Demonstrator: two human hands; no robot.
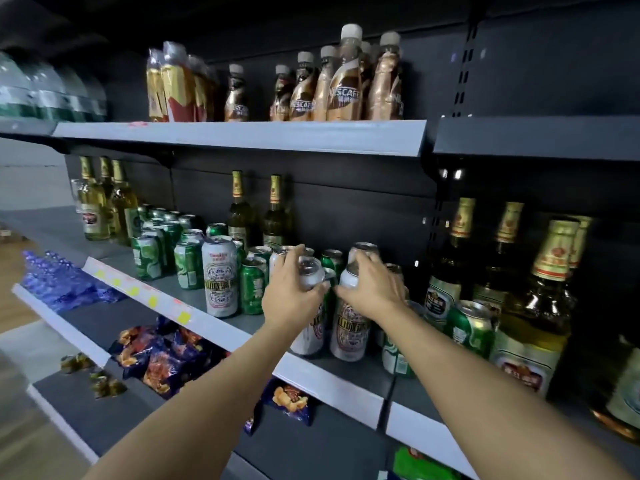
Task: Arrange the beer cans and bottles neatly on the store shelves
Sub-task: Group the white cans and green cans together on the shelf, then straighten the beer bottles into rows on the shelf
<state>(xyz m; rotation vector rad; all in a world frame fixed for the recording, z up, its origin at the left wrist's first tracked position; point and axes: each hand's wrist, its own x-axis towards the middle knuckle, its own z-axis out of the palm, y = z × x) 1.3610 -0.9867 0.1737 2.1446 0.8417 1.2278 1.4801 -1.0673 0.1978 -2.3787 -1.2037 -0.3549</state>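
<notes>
On the middle shelf (221, 329) my left hand (292, 292) grips the top of a tall white beer can (311, 336). Right beside it, my right hand (372, 289) grips the top of a second tall white can (349, 337). Both cans stand upright near the shelf's front edge, almost touching. A third tall white can (220, 277) stands alone to the left. Several short green cans (188, 261) are clustered behind and to the left. Two tall green bottles (275, 216) stand at the back.
Gold-capped beer bottles (543, 306) and green cans (472, 327) fill the shelf section to the right. Clear bottles (93, 202) stand at the far left. Coffee bottles (346, 81) line the upper shelf. Snack bags (162, 355) lie on the lower shelf.
</notes>
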